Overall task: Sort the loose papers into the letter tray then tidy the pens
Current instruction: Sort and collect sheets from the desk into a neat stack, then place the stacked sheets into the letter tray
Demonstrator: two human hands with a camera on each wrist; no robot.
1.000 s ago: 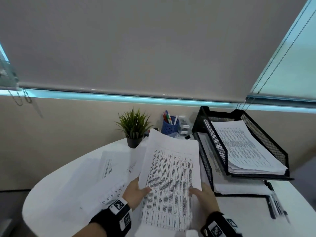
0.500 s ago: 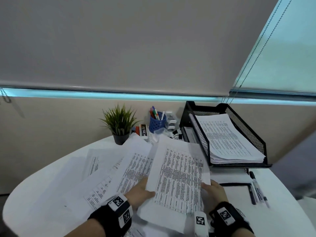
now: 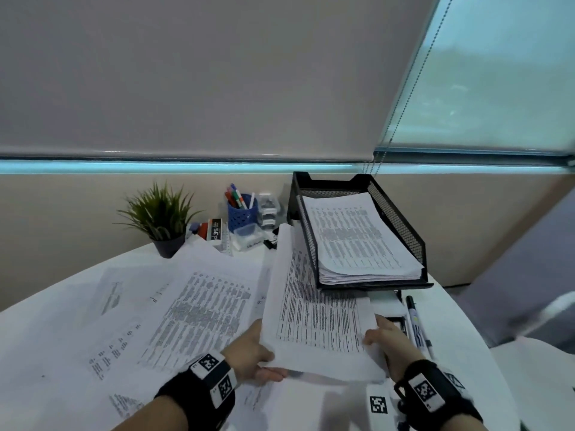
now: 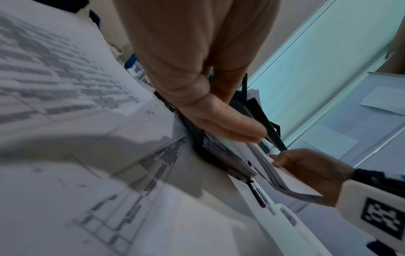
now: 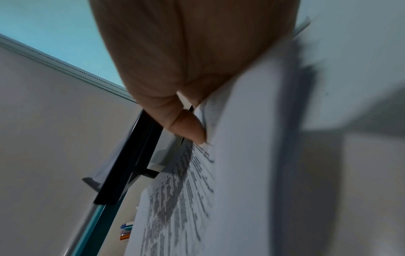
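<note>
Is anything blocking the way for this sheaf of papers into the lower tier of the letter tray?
Nothing visible blocks it. The papers held by both hands already reach under the upper tier; the lower tier's inside is mostly hidden.

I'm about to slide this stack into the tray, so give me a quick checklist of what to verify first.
1. Left hand holds the stack of papers: ok.
2. Right hand grips its right edge: ok.
3. Room in the top tier of the letter tray: not ok, nearly full.
4. Lower tier open for the stack: cannot tell, mostly hidden.
5. All sheets gathered: not ok, loose papers lie on the table.
6. Pens beside the tray tidied: not ok.
</note>
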